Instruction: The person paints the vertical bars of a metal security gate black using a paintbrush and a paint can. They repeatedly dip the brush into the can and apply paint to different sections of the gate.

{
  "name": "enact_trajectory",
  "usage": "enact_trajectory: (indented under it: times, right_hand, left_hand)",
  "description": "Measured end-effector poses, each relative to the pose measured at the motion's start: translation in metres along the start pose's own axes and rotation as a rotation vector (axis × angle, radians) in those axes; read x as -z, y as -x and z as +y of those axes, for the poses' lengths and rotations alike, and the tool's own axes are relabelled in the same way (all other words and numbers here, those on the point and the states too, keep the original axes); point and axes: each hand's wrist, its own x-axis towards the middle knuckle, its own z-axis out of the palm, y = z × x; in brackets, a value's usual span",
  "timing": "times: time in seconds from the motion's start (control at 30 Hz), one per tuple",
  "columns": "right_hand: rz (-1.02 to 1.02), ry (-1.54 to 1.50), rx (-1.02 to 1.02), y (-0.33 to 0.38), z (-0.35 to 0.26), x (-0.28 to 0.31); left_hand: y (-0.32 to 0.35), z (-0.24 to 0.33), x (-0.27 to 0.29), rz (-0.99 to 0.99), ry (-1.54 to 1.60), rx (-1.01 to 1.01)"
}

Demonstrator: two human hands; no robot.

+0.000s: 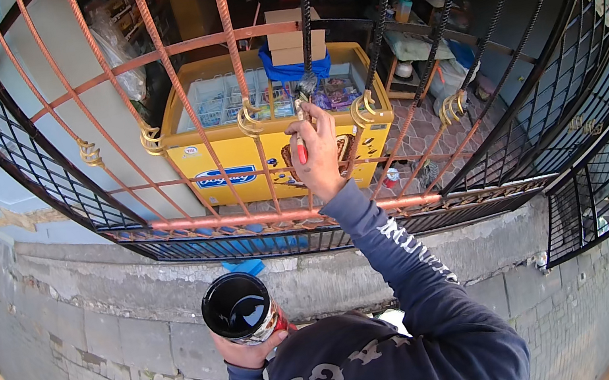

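A: What does the left hand have?
B: A can, low in front of the body. The grip is closed around its side, thumb and fingers against the printed wall.
A: Is there anything inside?
B: Glossy black paint, showing through the open top.
A: And the right hand?
B: It is raised to the metal grille, with a brush held in a closed grip. The red end of the handle pokes out below the fingers, and the bristles point up.
A: Where do the bristles sit?
B: At an upright twisted bar, black above them. They overlap it in the view; I can't tell how firmly they press.
A: Are all the bars alike?
B: No. Those to the left are mostly reddish brown, while several to the right are black in their upper parts. Gold curls sit along the row.
A: What is behind the grille?
B: A yellow freezer with packets inside. A cardboard box and blue plastic rest on its back edge.
A: And below?
B: A concrete ledge, then grey paving.
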Motion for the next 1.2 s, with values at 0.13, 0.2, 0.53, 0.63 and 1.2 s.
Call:
enact_trajectory:
  times: [0.13, 0.2, 0.53, 0.63, 1.2]
  right_hand:
    - [0.201, -0.141, -0.045, 0.008, 0.001, -0.002]
    - [0.133, -0.101, -0.116, 0.011, 0.002, -0.004]
    - [0.032, -0.020, -0.086, 0.016, 0.001, -0.010]
    - [0.075, -0.049, -0.058, 0.015, -0.003, -0.004]
    - [0.126, -0.099, -0.058, -0.004, 0.024, 0.032]
  left_hand:
    - [-0.005, 0.005, -0.001, -0.001, 0.089, 0.017]
    - [-0.004, 0.009, -0.003, 0.018, 0.086, 0.017]
    - [-0.010, 0.009, -0.004, 0.056, 0.033, -0.038]
    - [-0.010, 0.006, -0.003, 0.070, 0.104, -0.053]
    - [-0.007, 0.003, 0.002, 0.121, 0.139, -0.024]
